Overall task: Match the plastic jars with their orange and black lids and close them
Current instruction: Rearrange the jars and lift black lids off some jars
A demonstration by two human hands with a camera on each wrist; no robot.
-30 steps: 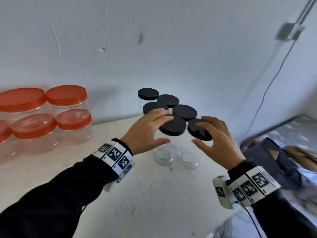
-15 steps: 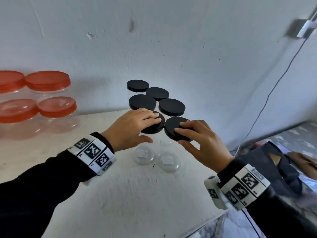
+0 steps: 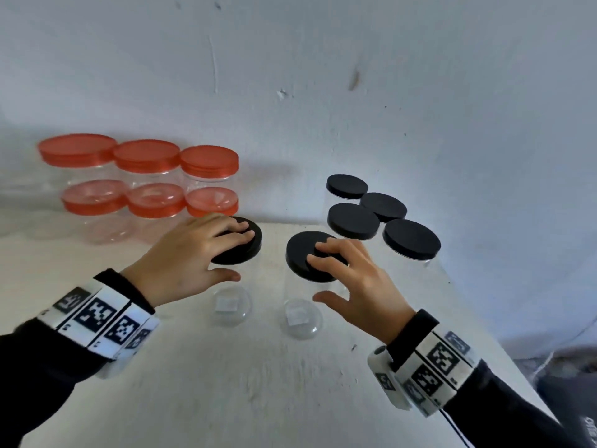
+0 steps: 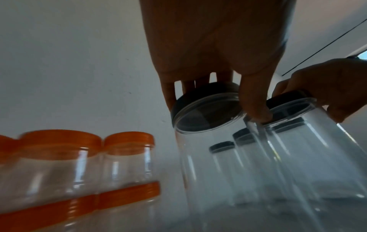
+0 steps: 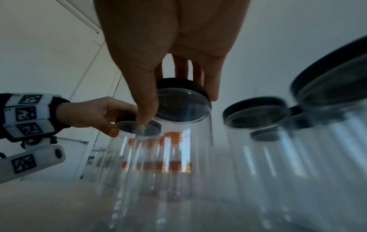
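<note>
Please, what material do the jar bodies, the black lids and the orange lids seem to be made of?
Jar bodies: clear, glossy, probably plastic; other jars show through them and the walls carry bright streaks of light.
Black lids: opaque, matt, likely plastic; flat tops without shine.
Orange lids: slightly translucent, smooth, likely plastic; in the left wrist view their sides look finely ribbed.

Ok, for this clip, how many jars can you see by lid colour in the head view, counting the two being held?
Black-lidded jars: 6, two held, one by the left hand on its black lid and one by the right hand on its black lid, plus four standing near the wall.
Orange-lidded jars: 6, stacked in two layers of three.
Total: 12
</note>
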